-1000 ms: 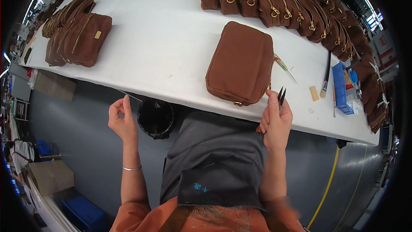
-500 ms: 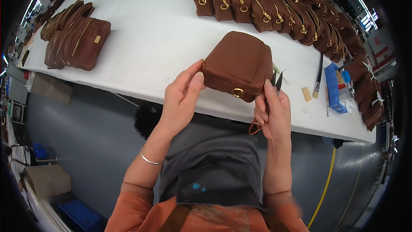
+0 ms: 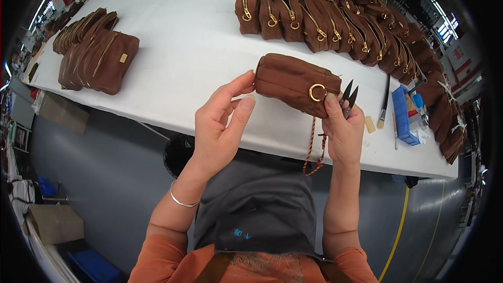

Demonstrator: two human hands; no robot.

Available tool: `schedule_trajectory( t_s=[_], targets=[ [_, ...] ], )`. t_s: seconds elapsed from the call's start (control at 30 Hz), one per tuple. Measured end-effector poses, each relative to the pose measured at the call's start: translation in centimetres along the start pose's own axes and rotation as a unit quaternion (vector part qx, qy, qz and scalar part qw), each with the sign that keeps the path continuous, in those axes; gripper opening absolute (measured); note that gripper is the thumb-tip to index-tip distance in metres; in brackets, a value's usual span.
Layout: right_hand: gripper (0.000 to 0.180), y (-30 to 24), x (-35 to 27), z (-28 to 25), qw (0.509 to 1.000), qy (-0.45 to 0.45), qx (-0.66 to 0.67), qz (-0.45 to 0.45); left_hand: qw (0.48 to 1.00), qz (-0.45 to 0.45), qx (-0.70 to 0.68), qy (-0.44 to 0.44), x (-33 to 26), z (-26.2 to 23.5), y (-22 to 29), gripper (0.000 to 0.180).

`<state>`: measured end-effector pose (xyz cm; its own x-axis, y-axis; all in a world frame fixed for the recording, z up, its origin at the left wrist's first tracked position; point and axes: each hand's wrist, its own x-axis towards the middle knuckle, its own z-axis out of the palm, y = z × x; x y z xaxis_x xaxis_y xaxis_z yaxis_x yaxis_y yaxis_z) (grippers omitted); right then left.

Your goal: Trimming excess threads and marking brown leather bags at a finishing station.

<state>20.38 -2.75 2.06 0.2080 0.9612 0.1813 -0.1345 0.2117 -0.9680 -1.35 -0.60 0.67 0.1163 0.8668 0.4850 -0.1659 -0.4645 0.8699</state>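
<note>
The left hand (image 3: 222,126) is in the middle of the frame. Its thumb and fingers pinch the left end of a small brown pouch (image 3: 293,83). The right hand (image 3: 343,128) is just to the right. Its thumb presses on the pouch's other end, beside a gold ring (image 3: 316,92), and the same hand grips small black snips (image 3: 348,94) with the points sticking up. The pouch is lifted up over the near edge of the white table (image 3: 178,57), between both hands. An orange and black cord (image 3: 313,149) hangs down from it by the ring.

I think this pouch is only partly done, since the cord hangs there uncut and the snips are ready beside it.

At the upper left lies a small pile of pouches (image 3: 94,52). Along the upper right runs a long row of pouches (image 3: 335,21) standing side by side. I cannot tell which group is finished. At the right are a brush (image 3: 384,106) and a blue box (image 3: 406,112).
</note>
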Motion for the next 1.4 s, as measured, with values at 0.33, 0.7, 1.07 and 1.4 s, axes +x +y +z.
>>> schedule_trajectory(
  t_s=[0.33,0.7,1.07,1.4],
  targets=[
    [0.027,0.2,-1.0,0.6,0.998,-0.018,-0.061,-0.004,0.963,0.164,0.213,0.017,2.2,0.6,2.4,0.029],
    [0.021,0.4,-1.9,1.8,0.970,-0.103,-0.169,-0.144,0.932,0.141,0.271,-0.196,5.4,1.6,4.2,0.028],
    [0.015,0.8,-2.5,1.8,0.987,-0.080,-0.107,-0.089,0.995,-0.050,-0.067,-0.058,4.7,0.7,4.0,0.011],
    [0.017,1.4,-2.3,1.8,0.992,-0.053,-0.090,-0.076,0.963,0.125,0.231,-0.060,2.8,0.3,3.2,0.008]
  ],
)
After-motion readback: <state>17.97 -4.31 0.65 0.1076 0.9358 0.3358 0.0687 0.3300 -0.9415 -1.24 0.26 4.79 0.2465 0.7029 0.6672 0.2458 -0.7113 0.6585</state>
